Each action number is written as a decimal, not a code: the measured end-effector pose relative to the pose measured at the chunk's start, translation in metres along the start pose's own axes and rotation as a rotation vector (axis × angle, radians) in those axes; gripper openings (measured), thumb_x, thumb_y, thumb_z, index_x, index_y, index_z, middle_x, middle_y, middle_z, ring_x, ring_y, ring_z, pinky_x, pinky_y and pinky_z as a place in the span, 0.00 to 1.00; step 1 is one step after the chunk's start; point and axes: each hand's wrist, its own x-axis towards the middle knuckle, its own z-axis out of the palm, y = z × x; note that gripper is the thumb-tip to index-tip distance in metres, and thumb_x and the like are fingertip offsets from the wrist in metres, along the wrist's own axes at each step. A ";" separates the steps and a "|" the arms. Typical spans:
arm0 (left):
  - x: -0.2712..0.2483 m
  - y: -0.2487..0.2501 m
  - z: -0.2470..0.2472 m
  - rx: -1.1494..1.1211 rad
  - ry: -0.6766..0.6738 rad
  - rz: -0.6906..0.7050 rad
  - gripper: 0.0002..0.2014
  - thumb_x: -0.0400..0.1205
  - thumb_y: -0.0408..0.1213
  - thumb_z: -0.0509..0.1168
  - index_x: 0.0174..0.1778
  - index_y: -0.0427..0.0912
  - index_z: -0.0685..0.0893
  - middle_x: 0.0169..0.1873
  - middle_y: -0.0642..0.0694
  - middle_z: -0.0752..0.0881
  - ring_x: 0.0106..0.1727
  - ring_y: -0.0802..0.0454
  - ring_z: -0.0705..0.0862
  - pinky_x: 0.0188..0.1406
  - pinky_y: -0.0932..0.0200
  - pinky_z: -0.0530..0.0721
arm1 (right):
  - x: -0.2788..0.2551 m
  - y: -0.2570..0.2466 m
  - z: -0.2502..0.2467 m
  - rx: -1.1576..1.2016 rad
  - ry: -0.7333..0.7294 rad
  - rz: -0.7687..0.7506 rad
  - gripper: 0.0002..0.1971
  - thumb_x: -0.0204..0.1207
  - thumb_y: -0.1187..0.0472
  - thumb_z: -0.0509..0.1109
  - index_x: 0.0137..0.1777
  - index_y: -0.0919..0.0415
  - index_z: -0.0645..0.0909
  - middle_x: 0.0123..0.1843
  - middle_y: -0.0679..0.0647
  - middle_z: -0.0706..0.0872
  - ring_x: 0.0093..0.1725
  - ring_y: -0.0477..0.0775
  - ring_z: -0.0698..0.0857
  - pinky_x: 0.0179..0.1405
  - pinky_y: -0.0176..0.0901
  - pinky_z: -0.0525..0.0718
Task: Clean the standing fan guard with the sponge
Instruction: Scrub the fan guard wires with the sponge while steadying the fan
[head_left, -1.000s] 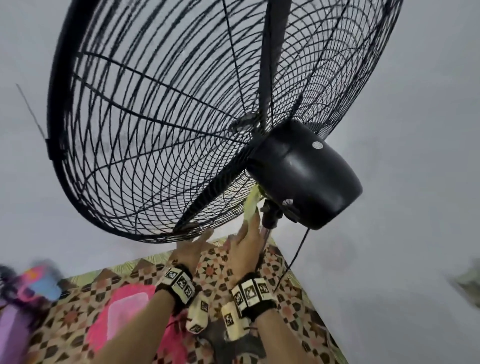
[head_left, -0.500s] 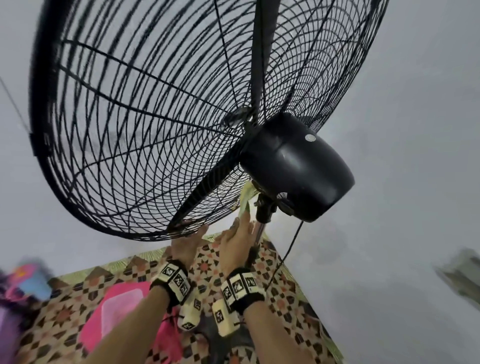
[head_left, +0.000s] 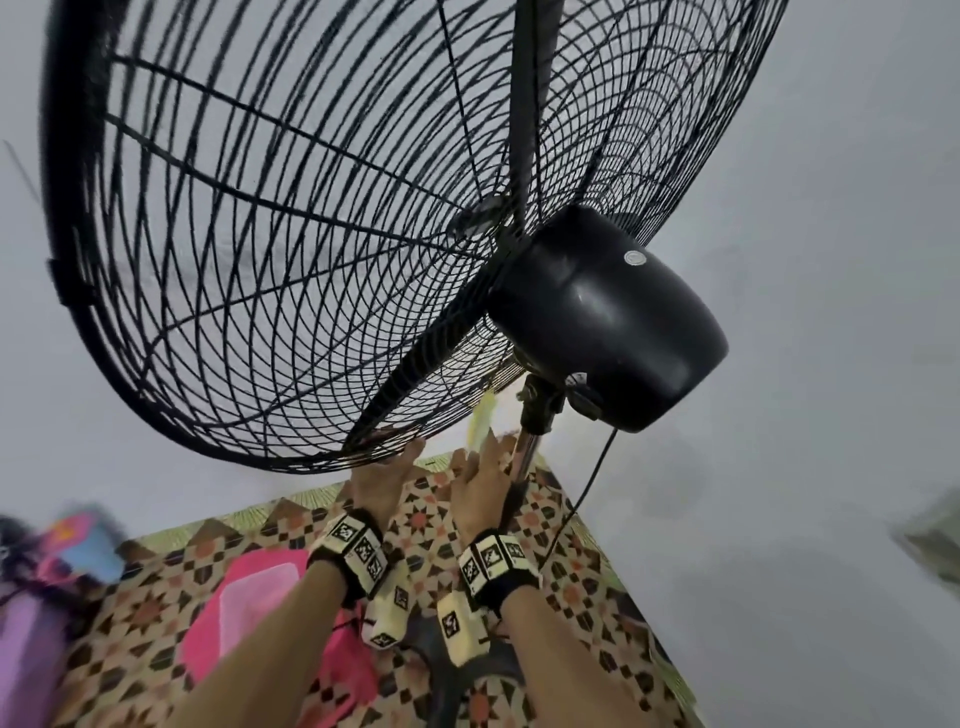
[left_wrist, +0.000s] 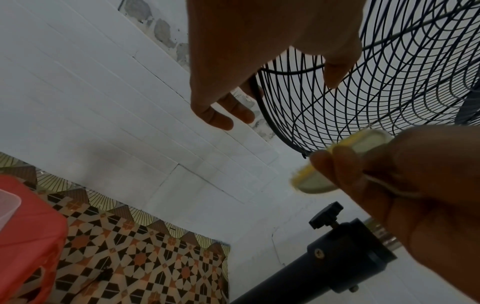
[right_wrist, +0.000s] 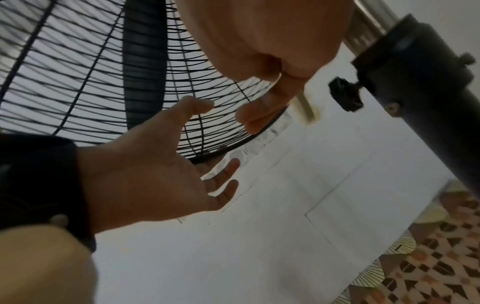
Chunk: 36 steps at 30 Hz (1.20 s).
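White wall behind fan guard (head_left: 270, 249). Below its rim, left hand (head_left: 382, 480) spreads wide; right hand (head_left: 480, 488) pinches sponge (left_wrist: 337, 162).

Bare forearms, black band on left wrist (head_left: 349, 556) and right wrist (head_left: 496, 569), each ringed with cream blocks printed with black-and-white square markers
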 end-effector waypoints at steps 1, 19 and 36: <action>0.004 -0.004 -0.001 0.045 -0.003 -0.021 0.20 0.79 0.53 0.79 0.58 0.44 0.86 0.53 0.51 0.90 0.53 0.50 0.91 0.62 0.40 0.89 | -0.003 -0.002 -0.003 0.012 0.047 -0.036 0.34 0.84 0.78 0.65 0.88 0.59 0.66 0.55 0.43 0.80 0.42 0.39 0.84 0.43 0.26 0.87; 0.004 -0.001 -0.003 0.137 0.018 -0.035 0.33 0.58 0.79 0.78 0.37 0.55 0.77 0.40 0.47 0.88 0.43 0.41 0.91 0.52 0.43 0.87 | 0.010 0.034 0.031 0.117 0.182 -0.121 0.26 0.88 0.71 0.61 0.85 0.56 0.69 0.43 0.52 0.87 0.38 0.50 0.91 0.37 0.45 0.92; -0.004 0.002 -0.005 0.162 -0.024 -0.021 0.12 0.84 0.55 0.74 0.44 0.52 0.83 0.46 0.41 0.90 0.48 0.41 0.88 0.59 0.44 0.87 | 0.019 0.055 0.048 0.196 0.087 0.115 0.33 0.90 0.63 0.62 0.92 0.59 0.54 0.37 0.51 0.84 0.34 0.51 0.85 0.37 0.32 0.84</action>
